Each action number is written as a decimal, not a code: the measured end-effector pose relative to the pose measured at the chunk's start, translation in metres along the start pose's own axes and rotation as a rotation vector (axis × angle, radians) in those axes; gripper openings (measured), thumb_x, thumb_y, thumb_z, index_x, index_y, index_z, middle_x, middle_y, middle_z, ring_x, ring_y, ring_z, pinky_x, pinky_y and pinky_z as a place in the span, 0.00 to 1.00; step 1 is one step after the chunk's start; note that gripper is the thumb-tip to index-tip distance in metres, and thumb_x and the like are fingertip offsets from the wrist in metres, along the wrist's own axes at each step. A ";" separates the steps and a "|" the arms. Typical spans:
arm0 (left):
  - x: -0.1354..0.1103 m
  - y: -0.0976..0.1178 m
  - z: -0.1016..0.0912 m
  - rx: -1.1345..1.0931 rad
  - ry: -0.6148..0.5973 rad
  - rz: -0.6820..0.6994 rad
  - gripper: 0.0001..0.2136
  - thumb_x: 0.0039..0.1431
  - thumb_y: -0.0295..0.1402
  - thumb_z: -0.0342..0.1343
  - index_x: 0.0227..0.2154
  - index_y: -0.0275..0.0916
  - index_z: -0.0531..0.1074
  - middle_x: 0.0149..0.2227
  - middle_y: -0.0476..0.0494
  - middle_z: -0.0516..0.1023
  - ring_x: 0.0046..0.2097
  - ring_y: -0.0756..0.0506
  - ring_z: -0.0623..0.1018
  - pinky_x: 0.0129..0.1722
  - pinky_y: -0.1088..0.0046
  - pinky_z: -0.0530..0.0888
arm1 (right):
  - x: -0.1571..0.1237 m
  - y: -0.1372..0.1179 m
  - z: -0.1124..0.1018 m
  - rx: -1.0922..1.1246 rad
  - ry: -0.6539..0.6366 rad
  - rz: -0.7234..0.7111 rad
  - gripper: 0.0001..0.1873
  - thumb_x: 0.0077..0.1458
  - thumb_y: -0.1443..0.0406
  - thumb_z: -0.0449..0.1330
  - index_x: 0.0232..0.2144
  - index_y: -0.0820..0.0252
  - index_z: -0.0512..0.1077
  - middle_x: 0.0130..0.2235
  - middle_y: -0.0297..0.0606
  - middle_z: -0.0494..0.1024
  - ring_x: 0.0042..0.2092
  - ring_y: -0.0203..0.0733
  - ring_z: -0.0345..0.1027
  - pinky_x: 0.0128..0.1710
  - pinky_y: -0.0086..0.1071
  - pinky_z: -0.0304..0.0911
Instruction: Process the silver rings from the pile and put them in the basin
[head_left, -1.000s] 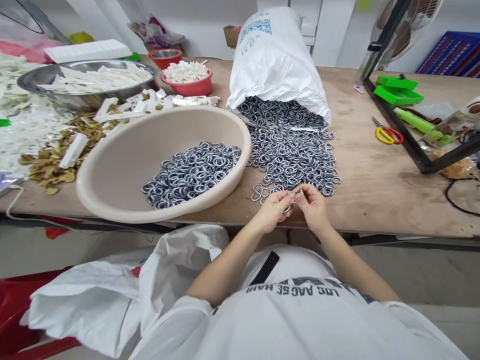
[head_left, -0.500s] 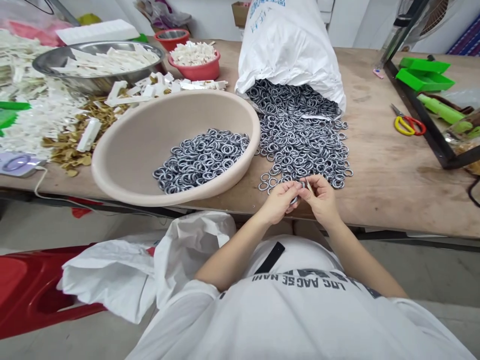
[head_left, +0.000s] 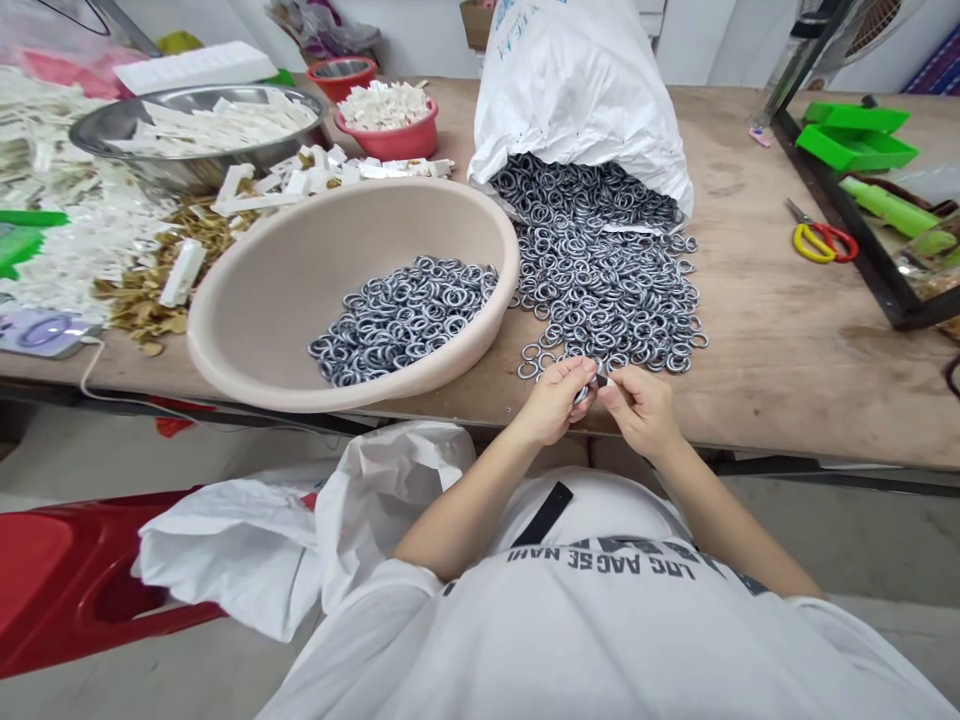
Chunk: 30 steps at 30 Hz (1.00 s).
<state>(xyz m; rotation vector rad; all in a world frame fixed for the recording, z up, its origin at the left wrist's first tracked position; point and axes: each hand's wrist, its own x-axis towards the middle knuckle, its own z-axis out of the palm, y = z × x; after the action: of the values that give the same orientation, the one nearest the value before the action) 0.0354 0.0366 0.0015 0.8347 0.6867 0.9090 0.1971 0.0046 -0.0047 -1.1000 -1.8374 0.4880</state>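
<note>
Close to the table's front edge, my left hand [head_left: 556, 402] pinches a grey ring [head_left: 581, 394], partly hidden by the fingers. Facing it, my right hand [head_left: 642, 408] has thumb and fingers closed on the end of a small dark strip [head_left: 601, 380] that reaches toward the ring. What this strip is made of is too small to tell. Just beyond both hands spreads a pile of loose grey rings [head_left: 600, 290], spilling from the mouth of a white sack [head_left: 577, 110]. To the left, a large beige basin [head_left: 255, 270] holds more such rings.
Scissors [head_left: 823, 243] with red and yellow handles lie at the right, near a dark metal frame [head_left: 855, 245] and green trays [head_left: 855, 148]. White pieces fill a steel bowl [head_left: 150, 170] and a red bowl [head_left: 397, 140] at the left. A red stool [head_left: 67, 580] stands below.
My right hand has turned slightly, and its fingers have closed more. A dark strip now shows between the hands, where a thin pale edge showed before. The left hand still holds the ring.
</note>
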 end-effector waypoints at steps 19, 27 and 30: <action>0.000 0.001 -0.006 0.035 -0.093 -0.026 0.19 0.56 0.46 0.64 0.27 0.37 0.65 0.18 0.58 0.61 0.15 0.59 0.56 0.14 0.83 0.50 | 0.009 0.012 0.006 0.171 0.141 0.350 0.21 0.66 0.49 0.53 0.31 0.56 0.71 0.28 0.32 0.71 0.31 0.38 0.63 0.34 0.32 0.58; 0.001 -0.003 -0.003 0.056 -0.009 0.058 0.15 0.55 0.43 0.64 0.31 0.36 0.69 0.16 0.59 0.61 0.15 0.58 0.56 0.13 0.83 0.51 | 0.008 0.015 0.009 0.079 0.144 0.342 0.22 0.63 0.47 0.56 0.29 0.57 0.70 0.25 0.28 0.66 0.28 0.35 0.57 0.30 0.31 0.53; 0.001 -0.005 -0.001 0.077 -0.005 0.095 0.15 0.54 0.42 0.65 0.31 0.37 0.67 0.16 0.59 0.62 0.15 0.58 0.57 0.13 0.82 0.51 | 0.008 0.016 0.010 0.041 0.158 0.347 0.22 0.62 0.46 0.57 0.29 0.57 0.70 0.25 0.28 0.66 0.28 0.36 0.57 0.30 0.30 0.52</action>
<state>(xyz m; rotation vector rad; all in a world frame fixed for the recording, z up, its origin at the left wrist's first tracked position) 0.0366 0.0359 -0.0034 0.9446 0.6854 0.9701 0.1953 0.0205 -0.0170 -1.3960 -1.4987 0.6169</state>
